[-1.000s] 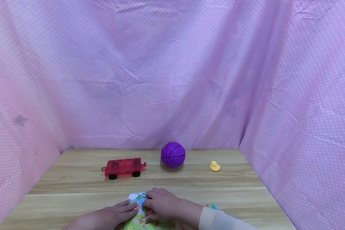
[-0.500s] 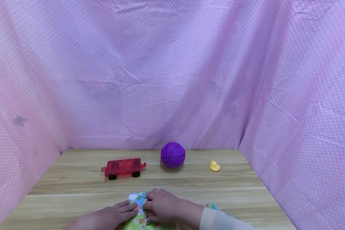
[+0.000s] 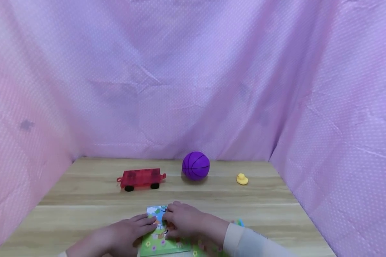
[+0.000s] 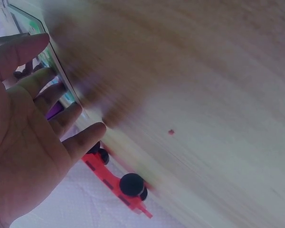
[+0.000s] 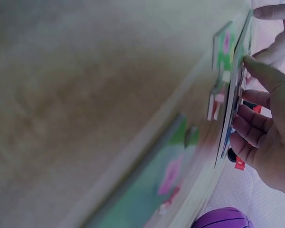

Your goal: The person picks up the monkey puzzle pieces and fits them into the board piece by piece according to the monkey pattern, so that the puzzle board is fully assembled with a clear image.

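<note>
A jigsaw puzzle printed with a green meadow, flowers and blue sky lies at the table's near side. My left hand rests on its left part, fingers straight and slightly spread. The right hand bends over the puzzle's right part, thumb and fingertips down at its surface. I cannot tell whether a piece is between those fingers. In the right wrist view, the right thumb and fingers reach the board's edge. Loose puzzle pieces lie beside the board, and a larger one is closer to the camera.
Behind the puzzle, a red translucent toy wagon stands at the left. A purple ball with basketball lines sits at the back middle, with a yellow rubber duck to its right. Pink dotted cloth surrounds the wooden table.
The head view has tilted down, so everything sits higher and the puzzle's near edge shows. Both hands keep their places on the puzzle.
</note>
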`<move>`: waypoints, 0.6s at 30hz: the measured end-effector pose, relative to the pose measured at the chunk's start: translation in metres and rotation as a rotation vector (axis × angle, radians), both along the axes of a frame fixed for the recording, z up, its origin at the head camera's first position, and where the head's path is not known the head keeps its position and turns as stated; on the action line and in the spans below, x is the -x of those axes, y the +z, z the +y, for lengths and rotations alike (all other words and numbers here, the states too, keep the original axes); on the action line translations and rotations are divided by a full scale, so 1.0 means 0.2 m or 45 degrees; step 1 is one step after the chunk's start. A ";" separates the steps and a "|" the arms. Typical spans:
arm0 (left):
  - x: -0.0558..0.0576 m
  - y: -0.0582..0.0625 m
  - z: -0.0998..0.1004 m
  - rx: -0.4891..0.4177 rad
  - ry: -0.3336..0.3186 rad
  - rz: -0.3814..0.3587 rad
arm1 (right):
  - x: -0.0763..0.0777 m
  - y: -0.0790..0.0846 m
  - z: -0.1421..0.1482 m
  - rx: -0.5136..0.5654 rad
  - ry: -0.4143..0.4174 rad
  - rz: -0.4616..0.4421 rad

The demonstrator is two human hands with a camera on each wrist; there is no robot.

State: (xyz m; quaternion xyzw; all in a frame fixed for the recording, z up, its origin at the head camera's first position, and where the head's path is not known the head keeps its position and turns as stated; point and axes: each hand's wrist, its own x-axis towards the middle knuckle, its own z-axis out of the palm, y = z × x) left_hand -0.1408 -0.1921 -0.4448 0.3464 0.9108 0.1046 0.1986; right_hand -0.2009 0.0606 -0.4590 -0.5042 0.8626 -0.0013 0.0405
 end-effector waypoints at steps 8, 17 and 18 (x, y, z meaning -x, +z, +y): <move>0.02 0.03 0.02 0.036 0.045 -0.031 | 0.05 0.00 0.02 0.047 -0.050 -0.060; 0.00 0.03 0.02 0.029 0.033 -0.019 | 0.02 0.00 -0.02 0.004 0.028 0.027; 0.00 0.03 0.02 0.028 0.036 -0.018 | 0.02 0.01 -0.02 -0.009 0.024 0.031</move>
